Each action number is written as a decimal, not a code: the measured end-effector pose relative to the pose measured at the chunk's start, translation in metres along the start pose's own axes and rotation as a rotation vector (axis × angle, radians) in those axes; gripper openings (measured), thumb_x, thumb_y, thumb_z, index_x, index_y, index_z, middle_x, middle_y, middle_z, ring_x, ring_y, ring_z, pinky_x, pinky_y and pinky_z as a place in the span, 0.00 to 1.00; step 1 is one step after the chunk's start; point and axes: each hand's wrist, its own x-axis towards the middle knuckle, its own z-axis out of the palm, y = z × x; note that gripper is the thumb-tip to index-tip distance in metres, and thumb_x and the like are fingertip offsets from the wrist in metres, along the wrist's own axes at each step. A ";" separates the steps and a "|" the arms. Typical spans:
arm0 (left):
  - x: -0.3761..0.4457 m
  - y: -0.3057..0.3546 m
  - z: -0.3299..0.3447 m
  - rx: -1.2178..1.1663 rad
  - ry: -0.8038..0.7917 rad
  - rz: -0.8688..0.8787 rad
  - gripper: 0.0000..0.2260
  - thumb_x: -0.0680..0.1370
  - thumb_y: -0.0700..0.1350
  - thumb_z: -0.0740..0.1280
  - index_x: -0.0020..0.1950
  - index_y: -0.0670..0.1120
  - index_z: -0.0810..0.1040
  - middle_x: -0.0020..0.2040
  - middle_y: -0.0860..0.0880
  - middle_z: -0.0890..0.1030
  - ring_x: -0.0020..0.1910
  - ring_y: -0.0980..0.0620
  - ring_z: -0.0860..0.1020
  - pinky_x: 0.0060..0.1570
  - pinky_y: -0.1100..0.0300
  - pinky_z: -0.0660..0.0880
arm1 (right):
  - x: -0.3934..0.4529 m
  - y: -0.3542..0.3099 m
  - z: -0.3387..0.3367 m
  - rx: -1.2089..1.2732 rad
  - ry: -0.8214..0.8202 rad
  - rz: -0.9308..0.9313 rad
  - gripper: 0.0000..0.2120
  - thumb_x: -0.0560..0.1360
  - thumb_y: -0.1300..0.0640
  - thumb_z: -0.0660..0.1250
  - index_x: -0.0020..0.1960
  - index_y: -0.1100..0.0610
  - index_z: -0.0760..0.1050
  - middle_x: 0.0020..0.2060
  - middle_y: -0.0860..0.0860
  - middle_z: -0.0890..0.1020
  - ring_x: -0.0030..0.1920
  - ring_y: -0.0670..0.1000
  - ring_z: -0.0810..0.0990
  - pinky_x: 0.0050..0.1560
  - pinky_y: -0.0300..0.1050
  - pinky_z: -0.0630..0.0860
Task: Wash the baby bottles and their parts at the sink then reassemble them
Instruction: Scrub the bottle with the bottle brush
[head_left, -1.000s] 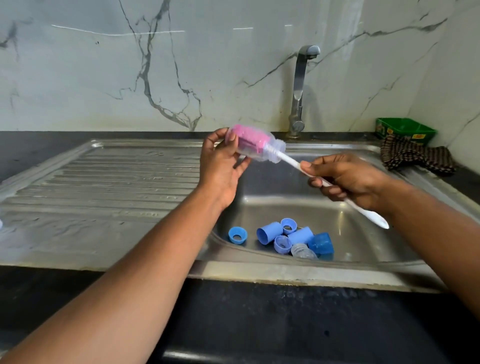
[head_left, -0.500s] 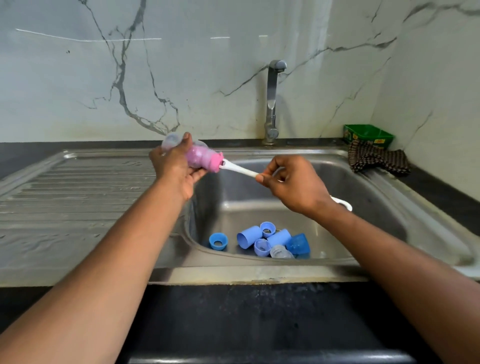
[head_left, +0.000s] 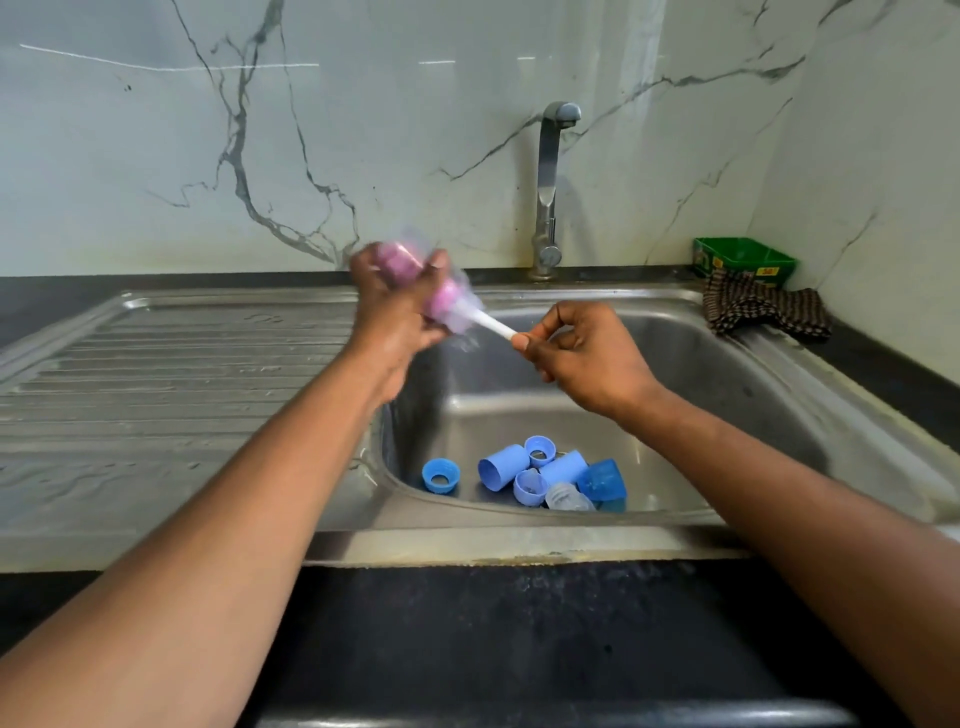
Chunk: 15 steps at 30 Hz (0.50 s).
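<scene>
My left hand (head_left: 397, 317) grips a clear baby bottle (head_left: 457, 312) above the left rim of the sink basin (head_left: 727, 415); the bottle is motion-blurred. A pink sponge brush head (head_left: 441, 301) sits inside the bottle. My right hand (head_left: 582, 358) pinches the brush's white handle (head_left: 496, 326) just right of the bottle's mouth. On the basin floor lie several blue bottle parts (head_left: 524, 470): rings, caps and a darker blue cover (head_left: 602, 480), plus a clear teat (head_left: 566, 499).
A steel tap (head_left: 548, 187) stands behind the basin, with no water visible. The ribbed drainboard (head_left: 171, 374) stretches to the left. A checked cloth (head_left: 763, 309) and a green box (head_left: 743, 260) sit at the back right. Dark counter runs along the front.
The bottle went left and came back right toward the basin while the brush stayed inside it. My right hand slid up the handle, closer to the bottle's mouth.
</scene>
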 end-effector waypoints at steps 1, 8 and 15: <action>0.000 0.001 0.005 0.021 -0.030 -0.003 0.21 0.78 0.45 0.70 0.61 0.49 0.59 0.64 0.42 0.73 0.56 0.40 0.81 0.37 0.51 0.82 | 0.002 -0.002 0.004 0.033 0.013 0.003 0.09 0.76 0.55 0.73 0.41 0.58 0.76 0.26 0.49 0.78 0.23 0.41 0.73 0.26 0.33 0.68; 0.015 0.017 -0.015 -0.008 0.199 0.132 0.22 0.78 0.43 0.70 0.61 0.49 0.58 0.62 0.43 0.72 0.58 0.42 0.80 0.41 0.50 0.83 | 0.002 0.009 -0.006 0.111 -0.042 -0.005 0.10 0.77 0.58 0.71 0.45 0.64 0.76 0.26 0.52 0.76 0.22 0.41 0.70 0.25 0.35 0.66; 0.015 0.013 -0.010 0.002 0.156 0.162 0.21 0.79 0.42 0.69 0.61 0.48 0.58 0.61 0.45 0.70 0.56 0.47 0.79 0.41 0.52 0.83 | 0.005 0.014 -0.004 0.145 -0.075 0.049 0.11 0.76 0.56 0.72 0.46 0.64 0.76 0.25 0.51 0.76 0.22 0.43 0.69 0.25 0.35 0.65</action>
